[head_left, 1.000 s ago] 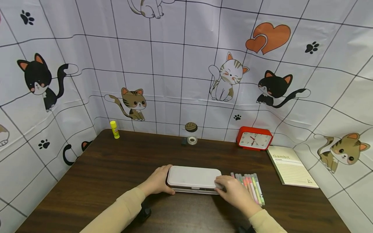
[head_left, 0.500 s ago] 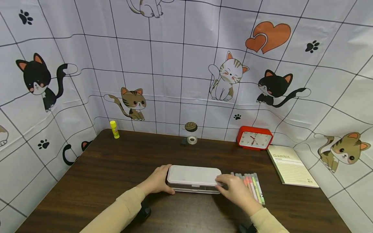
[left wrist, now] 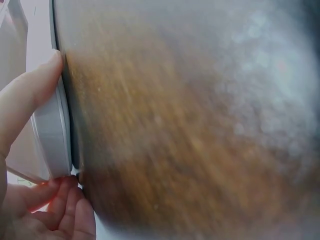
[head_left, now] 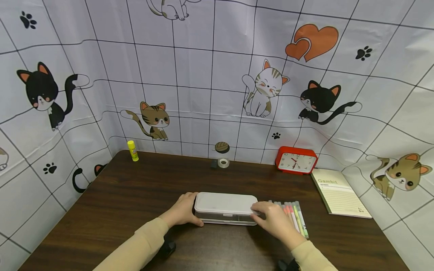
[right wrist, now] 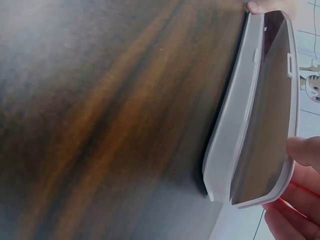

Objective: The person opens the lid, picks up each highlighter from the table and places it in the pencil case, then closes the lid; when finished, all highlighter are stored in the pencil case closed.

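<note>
A white pencil case (head_left: 225,203) lies lengthwise on the brown table, its lid raised a little along the near side. My left hand (head_left: 183,211) grips the left end; in the left wrist view the thumb (left wrist: 37,85) presses the near side while the fingers curl round the end. My right hand (head_left: 274,220) pinches the lid at its near right corner. From the right wrist view, a gap shows between the case's bottom half (right wrist: 232,120) and the lid (right wrist: 295,95), which has a small latch. The case's interior is mostly hidden.
Several coloured markers (head_left: 299,220) lie right beside my right hand, partly behind it. At the back stand a yellow glue stick (head_left: 133,151), a tape roll (head_left: 223,163) and a red alarm clock (head_left: 296,160). A notepad (head_left: 340,194) lies at the right edge.
The pencil case's lid has risen along its near edge, lifted by my right hand, so the gap above the bottom half is wider. My left hand has stayed in place.
</note>
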A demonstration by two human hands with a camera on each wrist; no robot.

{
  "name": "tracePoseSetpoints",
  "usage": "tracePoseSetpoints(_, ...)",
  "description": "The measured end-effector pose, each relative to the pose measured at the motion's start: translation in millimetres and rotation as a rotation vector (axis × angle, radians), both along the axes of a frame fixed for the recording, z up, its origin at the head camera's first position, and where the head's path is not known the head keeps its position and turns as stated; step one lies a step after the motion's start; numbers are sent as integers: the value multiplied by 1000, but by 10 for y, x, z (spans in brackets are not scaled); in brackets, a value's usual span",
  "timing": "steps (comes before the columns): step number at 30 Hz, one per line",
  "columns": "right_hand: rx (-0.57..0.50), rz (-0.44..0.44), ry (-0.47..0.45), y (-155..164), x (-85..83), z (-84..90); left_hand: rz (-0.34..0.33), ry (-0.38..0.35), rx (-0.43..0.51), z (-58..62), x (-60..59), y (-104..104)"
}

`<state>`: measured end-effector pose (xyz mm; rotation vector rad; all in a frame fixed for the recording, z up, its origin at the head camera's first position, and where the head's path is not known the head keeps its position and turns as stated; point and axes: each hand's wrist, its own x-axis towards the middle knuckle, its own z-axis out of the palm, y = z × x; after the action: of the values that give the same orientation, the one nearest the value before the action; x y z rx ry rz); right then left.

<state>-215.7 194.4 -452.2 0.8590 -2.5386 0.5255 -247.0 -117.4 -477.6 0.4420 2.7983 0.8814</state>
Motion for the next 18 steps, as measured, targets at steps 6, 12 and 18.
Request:
tracePoseSetpoints(6, 6, -48, -60, 2, -1, 24, -5, -9, 3, 1, 5, -4)
tracePoseSetpoints(12, -1, -54, -96, 7, -20, 64, -8, -5, 13, 7, 17, -13)
tracePoseSetpoints(18, -25, -9, -97, 20, -62, 106, -3, -5, 23, -1, 17, -19)
